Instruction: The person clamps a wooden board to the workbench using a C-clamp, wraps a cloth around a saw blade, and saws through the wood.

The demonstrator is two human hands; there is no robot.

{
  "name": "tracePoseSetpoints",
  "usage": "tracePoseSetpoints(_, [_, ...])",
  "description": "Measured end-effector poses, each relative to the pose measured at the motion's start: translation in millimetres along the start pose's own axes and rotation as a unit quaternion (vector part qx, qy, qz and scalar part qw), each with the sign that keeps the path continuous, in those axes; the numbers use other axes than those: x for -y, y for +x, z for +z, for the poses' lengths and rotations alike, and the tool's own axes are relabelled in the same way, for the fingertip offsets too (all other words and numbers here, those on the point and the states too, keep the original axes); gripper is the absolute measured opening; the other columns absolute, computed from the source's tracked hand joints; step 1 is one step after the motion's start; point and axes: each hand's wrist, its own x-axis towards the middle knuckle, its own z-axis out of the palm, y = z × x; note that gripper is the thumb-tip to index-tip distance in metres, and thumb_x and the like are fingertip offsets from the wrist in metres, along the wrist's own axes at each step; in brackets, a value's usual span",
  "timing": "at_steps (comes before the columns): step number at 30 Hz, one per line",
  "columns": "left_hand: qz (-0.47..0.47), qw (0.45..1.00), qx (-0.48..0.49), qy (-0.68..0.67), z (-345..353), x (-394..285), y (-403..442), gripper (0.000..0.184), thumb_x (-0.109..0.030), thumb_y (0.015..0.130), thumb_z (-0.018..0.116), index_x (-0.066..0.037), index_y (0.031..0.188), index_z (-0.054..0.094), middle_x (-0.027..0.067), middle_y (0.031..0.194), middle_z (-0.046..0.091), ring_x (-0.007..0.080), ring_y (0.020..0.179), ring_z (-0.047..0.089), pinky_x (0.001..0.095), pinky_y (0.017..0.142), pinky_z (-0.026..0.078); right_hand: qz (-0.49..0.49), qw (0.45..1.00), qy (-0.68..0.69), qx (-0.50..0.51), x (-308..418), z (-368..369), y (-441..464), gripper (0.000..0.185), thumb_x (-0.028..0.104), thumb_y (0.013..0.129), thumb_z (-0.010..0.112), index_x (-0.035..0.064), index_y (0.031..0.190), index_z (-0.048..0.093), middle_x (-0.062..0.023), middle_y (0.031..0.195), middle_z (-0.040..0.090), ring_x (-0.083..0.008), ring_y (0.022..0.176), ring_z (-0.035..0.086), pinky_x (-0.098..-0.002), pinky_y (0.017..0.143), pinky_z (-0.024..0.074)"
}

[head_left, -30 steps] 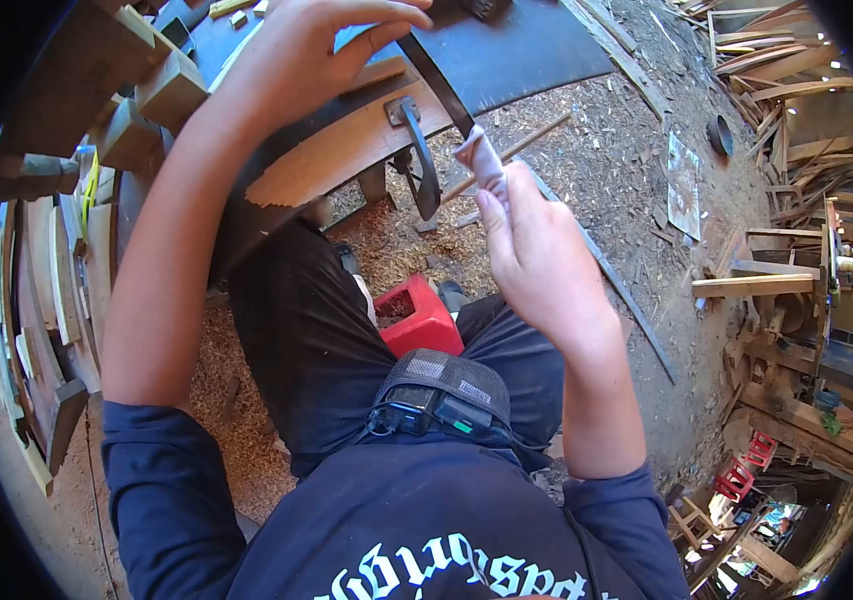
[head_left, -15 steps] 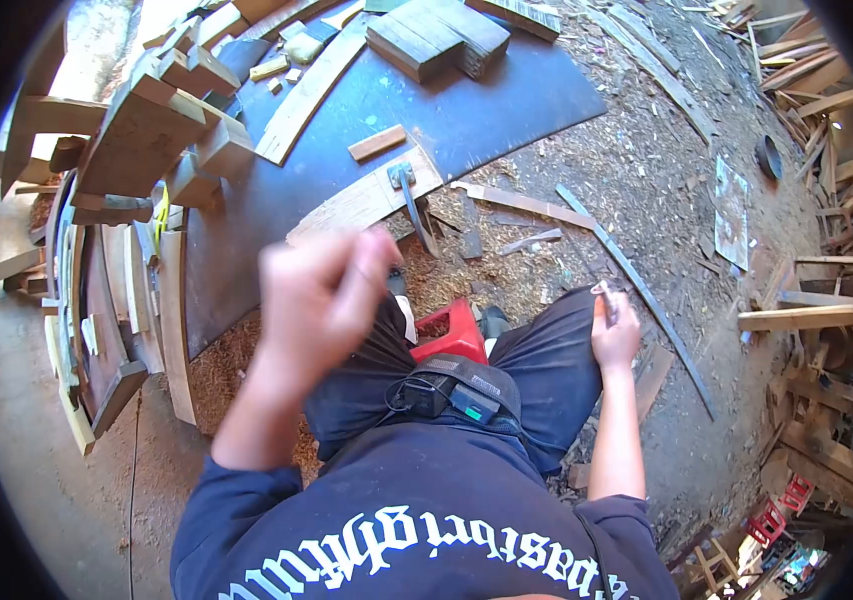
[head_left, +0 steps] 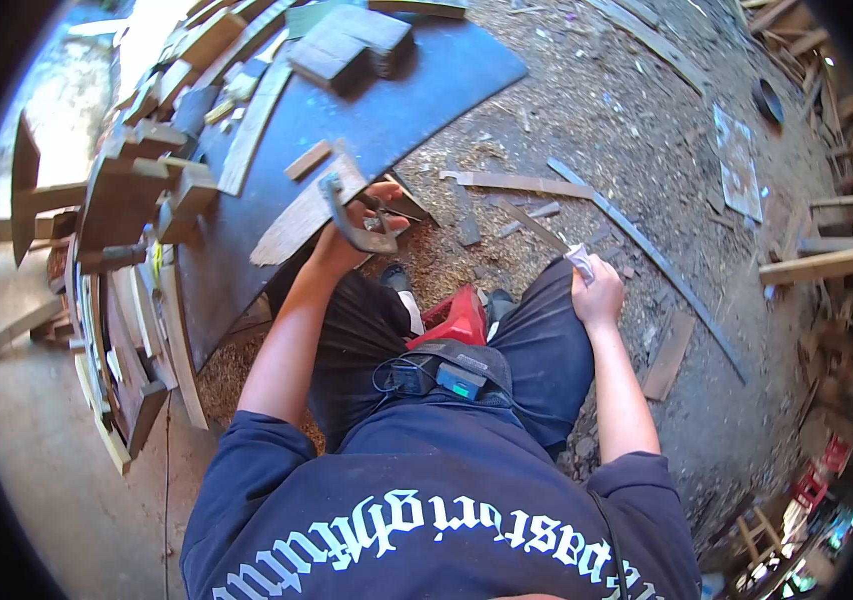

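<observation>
A metal C-clamp (head_left: pixel 359 222) grips a pale wooden board (head_left: pixel 292 215) at the edge of the dark table. My left hand (head_left: pixel 372 212) reaches in behind the clamp's frame, with its fingers curled at the clamp. The frame hides part of that hand. Above my right thigh, my right hand (head_left: pixel 599 292) is closed around the pale, wrapped-looking handle of a narrow-bladed tool (head_left: pixel 537 228). Its long thin blade points forward and left over the shavings, and its exact kind is unclear. A small wooden strip (head_left: pixel 308 160) lies beside the clamped board.
Thick wood blocks (head_left: pixel 332 50) rest on the dark tabletop (head_left: pixel 437 85). Cut timber pieces (head_left: pixel 137 190) crowd the left side. A red stool (head_left: pixel 462 318) shows between my legs. On the littered ground to the right lies a long thin strip (head_left: pixel 662 270).
My left hand has moved forward from above my lap to the clamp. My right hand has shifted slightly left, and the blade is now clearly visible. The view has turned somewhat.
</observation>
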Motion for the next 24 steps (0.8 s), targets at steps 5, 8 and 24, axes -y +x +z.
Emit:
tracePoseSetpoints(5, [-0.114, 0.880, 0.035, -0.459, -2.7, 18.3, 8.1, 0.036, -0.026, 0.104, 0.062, 0.005, 0.123, 0.062, 0.0126, 0.107, 0.070, 0.0191, 0.102, 0.071, 0.0285, 0.091, 0.058, 0.004, 1.000, 0.000, 0.005, -6.3, -2.4, -2.8, 0.017, 0.018, 0.086, 0.070, 0.0072, 0.082, 0.058, -0.0137, 0.082, 0.067, -0.0386, 0.085, 0.066, -0.0514, 0.071, 0.0504])
tracePoseSetpoints(8, [-0.028, 0.989, 0.008, -0.146, 4.2, 9.8, 3.8, 0.024, -0.014, 0.098, 0.070, 0.000, 0.116, 0.066, 0.0103, 0.105, 0.069, 0.0165, 0.100, 0.070, 0.0280, 0.085, 0.060, 0.013, 1.000, -0.010, 0.011, -3.8, -2.8, -0.2, 0.018, 0.019, 0.087, 0.070, 0.0069, 0.082, 0.057, -0.0142, 0.083, 0.067, -0.0382, 0.086, 0.066, -0.0514, 0.072, 0.0503])
tracePoseSetpoints(24, [-0.137, 0.964, 0.106, -0.204, 0.0, 12.0, 27.0, 0.017, -0.009, 0.089, 0.083, -0.001, 0.103, 0.075, -0.0008, 0.083, 0.072, 0.0031, 0.075, 0.061, 0.0207, 0.063, 0.047, 0.007, 0.999, -0.030, 0.034, 8.0, 7.1, 9.8, 0.018, 0.021, 0.088, 0.069, 0.0069, 0.083, 0.059, -0.0137, 0.085, 0.068, -0.0381, 0.088, 0.067, -0.0514, 0.073, 0.0512])
